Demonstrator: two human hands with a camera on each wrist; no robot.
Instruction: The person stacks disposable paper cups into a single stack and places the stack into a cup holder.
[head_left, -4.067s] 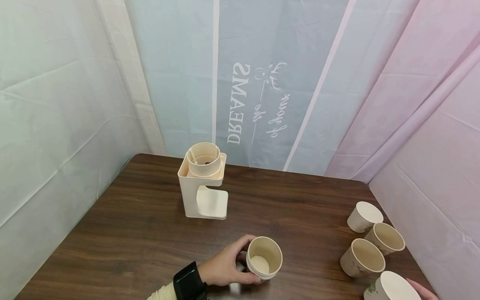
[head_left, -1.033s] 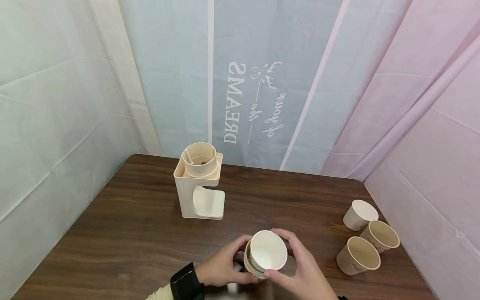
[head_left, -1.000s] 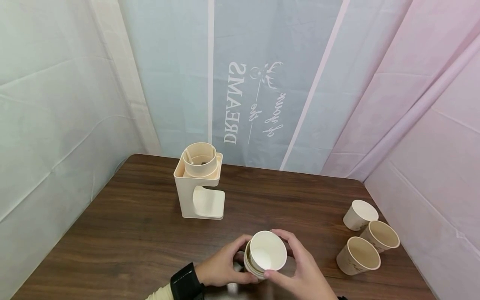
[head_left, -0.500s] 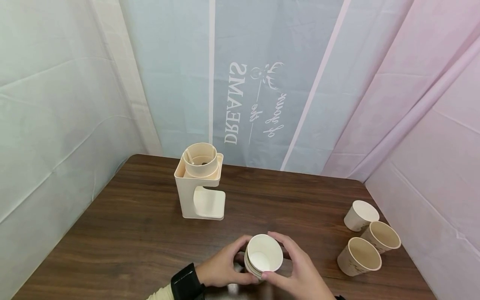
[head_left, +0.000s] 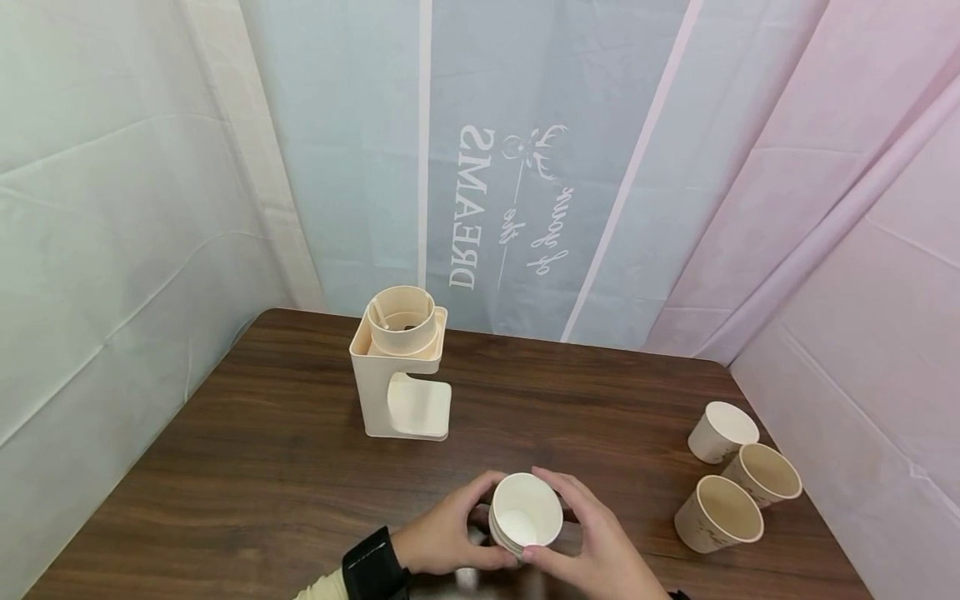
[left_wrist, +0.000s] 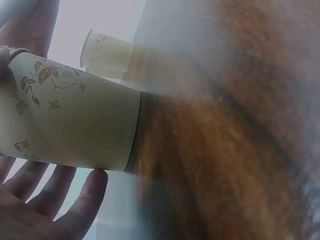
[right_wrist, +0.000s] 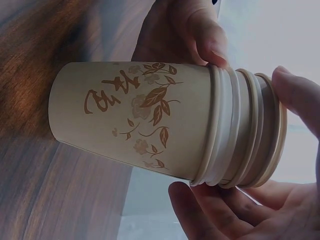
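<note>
The step in hand looks like nesting paper cups: the cup stack (right_wrist: 135, 120) is upright between both hands on the worktop's (head_left: 247, 500) near side, left hand (head_left: 448, 529) gripping its body, right hand's (head_left: 603, 546) fingers curled round the upper rims. Next probably calls for seating the top cup, then freeing the right fingers for the 3 loose cups (head_left: 716, 518).

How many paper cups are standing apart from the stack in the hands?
3 visible, at the right of the table: a white cup at the back, a beige cup in front of it, and another beige cup nearest the right hand. Any nested ones would be hidden.
</note>
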